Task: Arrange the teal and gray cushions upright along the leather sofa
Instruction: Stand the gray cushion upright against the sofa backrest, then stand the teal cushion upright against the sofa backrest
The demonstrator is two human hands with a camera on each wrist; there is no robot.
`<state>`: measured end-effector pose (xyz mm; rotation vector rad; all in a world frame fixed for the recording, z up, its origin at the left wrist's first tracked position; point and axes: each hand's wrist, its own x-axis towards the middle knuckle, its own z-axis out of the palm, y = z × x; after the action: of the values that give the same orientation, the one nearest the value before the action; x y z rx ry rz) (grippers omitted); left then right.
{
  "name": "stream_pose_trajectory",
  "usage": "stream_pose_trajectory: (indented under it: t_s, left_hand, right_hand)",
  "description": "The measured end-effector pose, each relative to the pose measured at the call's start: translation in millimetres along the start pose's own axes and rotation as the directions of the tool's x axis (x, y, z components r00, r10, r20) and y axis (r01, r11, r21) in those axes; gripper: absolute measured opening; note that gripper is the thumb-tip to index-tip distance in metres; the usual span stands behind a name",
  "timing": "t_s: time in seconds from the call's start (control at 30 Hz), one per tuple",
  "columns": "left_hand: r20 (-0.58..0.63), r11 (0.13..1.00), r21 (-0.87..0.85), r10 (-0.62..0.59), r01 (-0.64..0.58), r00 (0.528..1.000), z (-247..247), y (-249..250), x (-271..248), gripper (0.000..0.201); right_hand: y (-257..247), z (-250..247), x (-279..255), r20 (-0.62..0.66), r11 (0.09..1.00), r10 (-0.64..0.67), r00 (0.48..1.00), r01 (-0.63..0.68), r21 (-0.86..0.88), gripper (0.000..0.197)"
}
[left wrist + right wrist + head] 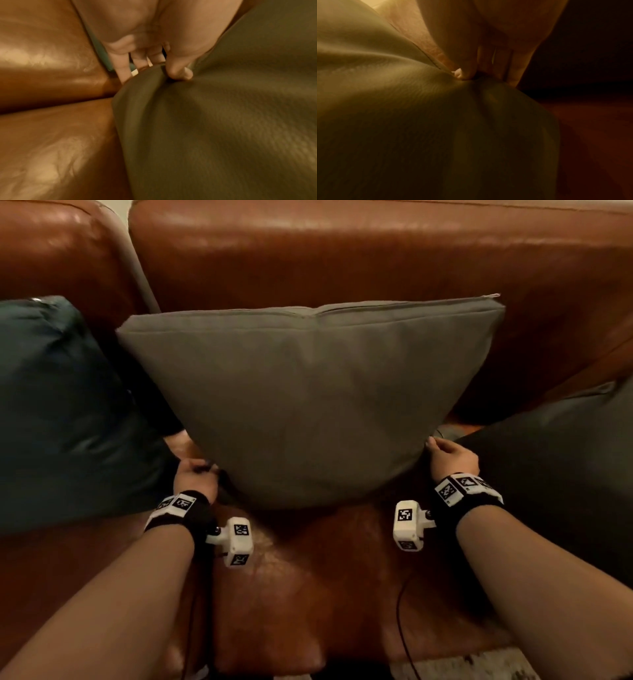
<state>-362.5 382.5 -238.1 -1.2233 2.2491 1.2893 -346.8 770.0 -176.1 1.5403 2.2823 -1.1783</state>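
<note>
Sofa: brown leather sofa (342, 261), glossy backrest across the top, seat (308, 577) below, a seam between two back cushions at the upper left.
Left fingers: in the left wrist view the thumb (178, 70) presses into the front of the gray fabric while the other fingers (121, 67) go behind its edge, so the fabric is pinched between them.
Left hand: the left hand (195, 477) clamps the lower left corner of the gray cushion (308, 398), low by the seat.
Right fingers: in the right wrist view the thumb (464, 70) digs into the fabric and the other fingers (501, 63) lie close together behind it, gathering a fold.
Right hand: the right hand (452, 457) grips the cushion's lower right side, just above the seat.
Gray cushion: stands upright in the middle of the seat, its top edge leaning against the backrest, bottom edge on the seat, held on both sides.
Teal cushion: the teal cushion (61, 412) sits at the left end of the seat, just beside the gray one, leaning toward the backrest.
Dark cushion: another cushion (561, 460) lies at the right edge of the seat, near the right hand; its colour is too dim to tell.
Wrists: black bands with white marker blocks (236, 539) on both wrists, a thin cable (404, 628) trailing over the seat's front edge.
</note>
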Motion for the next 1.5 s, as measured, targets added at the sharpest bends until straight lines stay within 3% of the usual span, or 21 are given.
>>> stream_pose_trajectory:
  t_s: [0.1, 0.2, 0.27, 0.33, 0.43, 0.57, 0.67, 0.77, 0.83, 0.9, 1.0, 1.13, 1.27, 1.4, 1.5]
  left_hand:
    - [0.045, 0.994, 0.107, 0.033, -0.037, 0.998, -12.6, -7.0, 0.3, 0.012]
    - [0.135, 0.948, 0.262, 0.149, -0.181, 0.979, -34.4, -10.6, -28.1, 0.020]
    - [0.200, 0.915, 0.302, 0.215, -0.269, 0.956, -55.3, -7.3, -55.5, 0.018]
    - [0.258, 0.887, 0.313, 0.264, -0.339, 0.929, -77.5, -5.3, -75.2, 0.015]
    - [0.309, 0.806, 0.335, 0.396, -0.489, 0.864, -118.8, 6.2, -89.7, 0.015]
    - [0.330, 0.705, 0.290, 0.561, -0.647, 0.759, -176.5, 28.0, -81.6, 0.019]
    - [0.288, 0.586, 0.270, 0.708, -0.764, 0.645, -224.8, 44.7, -59.8, 0.022]
    - [0.217, 0.507, 0.249, 0.801, -0.825, 0.558, -281.3, 62.4, -34.7, 0.026]
    - [0.166, 0.452, 0.314, 0.840, -0.835, 0.517, -314.1, 73.8, -11.2, 0.035]
    - [0.168, 0.415, 0.443, 0.832, -0.794, 0.529, -347.0, 80.5, 25.3, 0.050]
    - [0.292, 0.326, 0.628, 0.743, -0.706, 0.603, -378.6, 78.5, 86.5, 0.060]
    - [0.405, 0.118, 0.714, 0.735, -0.690, 0.544, -401.0, 70.6, 149.3, 0.063]
    - [0.313, 0.216, 0.724, 0.744, -0.655, 0.591, -440.7, 77.1, 199.5, 0.066]
    - [0.311, 0.223, 0.697, 0.763, -0.682, 0.567, -453.4, 83.3, 200.7, 0.065]
    - [0.324, 0.238, 0.657, 0.768, -0.715, 0.552, -442.4, 90.4, 188.4, 0.064]
  right_hand:
    - [-3.7, -2.7, -9.2, 0.026, 0.997, -0.027, 0.999, 0.029, -0.077, 0.030]
    - [-2.2, -13.6, -27.1, 0.046, 0.965, -0.063, 0.997, 0.073, -0.253, 0.028]
    - [2.1, -16.8, -48.1, 0.149, 0.908, -0.065, 0.987, 0.121, -0.401, 0.030]
    - [5.8, -14.0, -75.8, 0.332, 0.790, -0.066, 0.941, 0.253, -0.558, 0.031]
    - [-3.6, 4.8, -129.5, 0.600, 0.585, -0.066, 0.797, 0.518, -0.624, 0.022]
    - [-47.0, 51.9, -212.7, 0.730, 0.472, -0.242, 0.639, 0.735, -0.487, 0.015]
    - [-98.6, 93.7, -282.6, 0.706, 0.426, -0.513, 0.488, 0.859, -0.284, 0.010]
    - [-157.7, 139.1, -363.7, 0.533, 0.330, -0.793, 0.295, 0.943, -0.031, 0.009]
    - [-194.0, 172.9, -409.1, 0.381, 0.221, -0.908, 0.176, 0.972, 0.079, 0.017]
    - [-225.8, 219.9, -443.3, 0.349, 0.150, -0.931, 0.109, 0.984, 0.094, 0.031]
    - [-250.3, 292.5, -464.8, 0.521, 0.117, -0.835, 0.178, 0.982, -0.149, 0.053]
    - [-244.7, 336.0, -442.3, 0.585, -0.072, -0.784, 0.205, 0.907, -0.415, 0.061]
    - [-247.4, 316.1, -405.6, 0.472, -0.006, -0.828, 0.302, 0.838, -0.546, 0.065]
    - [-252.9, 300.3, -405.8, 0.389, 0.114, -0.818, 0.424, 0.782, -0.612, 0.064]
    - [-270.6, 306.8, -428.8, 0.384, 0.172, -0.828, 0.409, 0.836, -0.520, 0.061]
